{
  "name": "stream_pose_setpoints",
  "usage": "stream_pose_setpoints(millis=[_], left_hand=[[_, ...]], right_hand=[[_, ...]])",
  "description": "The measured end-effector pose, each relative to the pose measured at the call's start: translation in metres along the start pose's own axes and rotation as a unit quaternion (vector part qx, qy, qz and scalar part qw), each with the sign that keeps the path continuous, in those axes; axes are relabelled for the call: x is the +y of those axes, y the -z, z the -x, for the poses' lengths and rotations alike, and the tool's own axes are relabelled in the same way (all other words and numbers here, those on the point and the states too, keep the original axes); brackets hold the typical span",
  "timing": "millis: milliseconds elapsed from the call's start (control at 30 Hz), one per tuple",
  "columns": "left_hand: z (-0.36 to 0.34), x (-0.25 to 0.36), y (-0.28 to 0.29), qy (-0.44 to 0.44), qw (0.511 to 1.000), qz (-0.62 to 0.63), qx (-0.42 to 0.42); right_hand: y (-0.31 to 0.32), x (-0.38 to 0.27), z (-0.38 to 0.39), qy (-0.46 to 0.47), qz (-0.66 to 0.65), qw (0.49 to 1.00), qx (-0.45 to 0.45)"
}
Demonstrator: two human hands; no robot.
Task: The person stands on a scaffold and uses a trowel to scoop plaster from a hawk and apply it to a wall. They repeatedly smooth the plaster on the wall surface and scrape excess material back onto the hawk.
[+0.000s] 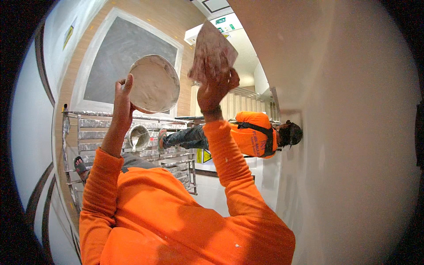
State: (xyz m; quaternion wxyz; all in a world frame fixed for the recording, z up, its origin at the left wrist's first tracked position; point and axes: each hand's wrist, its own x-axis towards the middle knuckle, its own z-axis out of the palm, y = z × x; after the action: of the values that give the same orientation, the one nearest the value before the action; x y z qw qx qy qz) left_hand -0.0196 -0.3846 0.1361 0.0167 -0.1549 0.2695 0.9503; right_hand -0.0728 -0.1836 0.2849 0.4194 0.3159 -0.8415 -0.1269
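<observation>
My left hand (124, 93) grips the side of a round bowl (154, 84) holding pale, creamy plaster-like material, its thumb up at the near rim. To its right, my raised right hand (214, 88) has its fingers curled at the underside of a flat, four-sided plate-like tool (213, 44) smeared with pinkish-white material. Both forearms are in orange sleeves. Below the bowl, a bucket (141, 137) with a white-coated stick or tool inside rests on the slatted platform.
A splattered metal scaffold platform (92, 123) is under me, with my sandalled foot at its left. A co-worker (256, 132) in orange top, dark harness and jeans is just right of my arm. A plastered surface (353, 132) fills the right; stair railings (238, 99) show behind.
</observation>
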Motion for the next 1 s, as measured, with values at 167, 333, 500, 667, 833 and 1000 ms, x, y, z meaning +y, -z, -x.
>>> stream_pose_setpoints(millis=[167, 333, 500, 667, 833, 1000], left_hand=[[0.005, -0.006, -0.003, 0.001, 1.0, -0.001, 0.006], [0.008, -0.007, -0.007, -0.037, 0.998, -0.043, -0.012], [0.005, -0.01, -0.01, 0.025, 1.0, -0.009, -0.01], [-0.013, -0.043, -0.009, -0.018, 0.998, -0.059, -0.02], [-0.022, -0.049, -0.035, 0.038, 0.999, -0.018, -0.001], [-0.033, -0.077, -0.033, 0.05, 0.998, -0.027, 0.016]], right_hand=[[0.039, 0.018, -0.001, -0.316, -0.022, 0.933, 0.169], [0.035, 0.031, -0.047, -0.43, -0.141, 0.864, 0.221], [0.011, -0.057, -0.09, -0.243, -0.18, 0.934, 0.191], [0.039, -0.052, -0.061, -0.122, -0.193, 0.968, 0.104], [0.048, 0.059, 0.03, -0.326, -0.056, 0.93, 0.163], [0.055, 0.157, 0.093, -0.215, 0.169, 0.956, 0.105]])
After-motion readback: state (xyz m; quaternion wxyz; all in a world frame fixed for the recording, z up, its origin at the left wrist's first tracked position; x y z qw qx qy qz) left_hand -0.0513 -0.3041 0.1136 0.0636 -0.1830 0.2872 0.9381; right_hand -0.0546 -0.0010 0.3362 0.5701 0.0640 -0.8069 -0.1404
